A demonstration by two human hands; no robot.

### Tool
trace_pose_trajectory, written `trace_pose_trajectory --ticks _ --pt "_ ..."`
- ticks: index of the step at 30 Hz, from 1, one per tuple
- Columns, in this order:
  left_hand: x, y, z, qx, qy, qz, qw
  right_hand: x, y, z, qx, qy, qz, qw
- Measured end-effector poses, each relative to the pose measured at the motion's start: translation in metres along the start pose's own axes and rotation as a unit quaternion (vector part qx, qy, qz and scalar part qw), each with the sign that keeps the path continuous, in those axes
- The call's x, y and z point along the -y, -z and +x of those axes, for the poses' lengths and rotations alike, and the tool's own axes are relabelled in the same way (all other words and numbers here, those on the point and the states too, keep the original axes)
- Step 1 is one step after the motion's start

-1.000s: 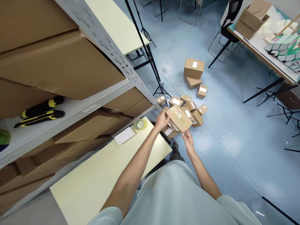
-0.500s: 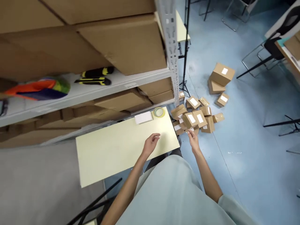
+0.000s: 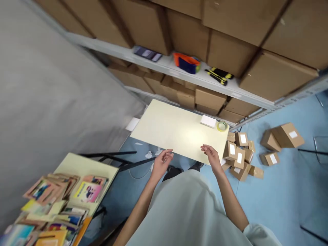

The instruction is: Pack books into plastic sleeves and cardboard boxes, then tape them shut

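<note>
At the near edge of the pale desk, both hands are just hanging in the air with nothing in them. The left hand is loosely curled, fingers half bent, just off the desk's edge. The right hand is open and relaxed over the near right corner, and honestly I can't tell if it touches the top. At the far end of the desk a white pad and a roll of tape sit side by side. Down on the blue floor, right of the desk, there's a heap of small cardboard boxes with white labels, partly hidden behind the desk corner and the right hand. The shelf behind is all blur: a yellow-and-black tool, plus an orange-and-blue thing I can't make out. Bottom left, a second desk stacked with colourful books is cut off by the frame.
</note>
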State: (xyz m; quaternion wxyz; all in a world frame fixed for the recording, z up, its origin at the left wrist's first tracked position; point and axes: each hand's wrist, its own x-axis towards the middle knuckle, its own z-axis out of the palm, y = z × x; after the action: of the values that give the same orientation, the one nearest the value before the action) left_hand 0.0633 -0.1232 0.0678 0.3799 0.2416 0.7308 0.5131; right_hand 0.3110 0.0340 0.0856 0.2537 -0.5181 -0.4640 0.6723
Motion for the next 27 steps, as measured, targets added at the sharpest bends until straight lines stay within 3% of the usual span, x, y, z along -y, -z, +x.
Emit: trace_pose_trajectory --ticks 7,12,16,21,27 --pt "0.016 0.129 -0.047 -0.133 -0.035 -0.085 0.987 0.035 -0.18 -0.032 0.169 0.037 -0.082 0.982" --pt "0.047 0.229 -0.089 -0.234 -0.055 -0.127 0.962 0.033 -0.31 -0.058 0.294 0.044 -0.15 0.943" --pt "0.078 0.292 -0.122 -0.315 -0.035 -0.155 0.936 0.024 -0.393 -0.077 0.384 0.038 -0.197 0.902" --pt "0.108 0.333 -0.154 -0.43 0.024 -0.173 0.886 0.007 -0.469 -0.089 0.487 0.025 -0.266 0.832" --pt "0.121 0.347 -0.185 -0.534 0.065 -0.198 0.819 -0.019 -0.549 -0.097 0.603 0.004 -0.296 0.741"
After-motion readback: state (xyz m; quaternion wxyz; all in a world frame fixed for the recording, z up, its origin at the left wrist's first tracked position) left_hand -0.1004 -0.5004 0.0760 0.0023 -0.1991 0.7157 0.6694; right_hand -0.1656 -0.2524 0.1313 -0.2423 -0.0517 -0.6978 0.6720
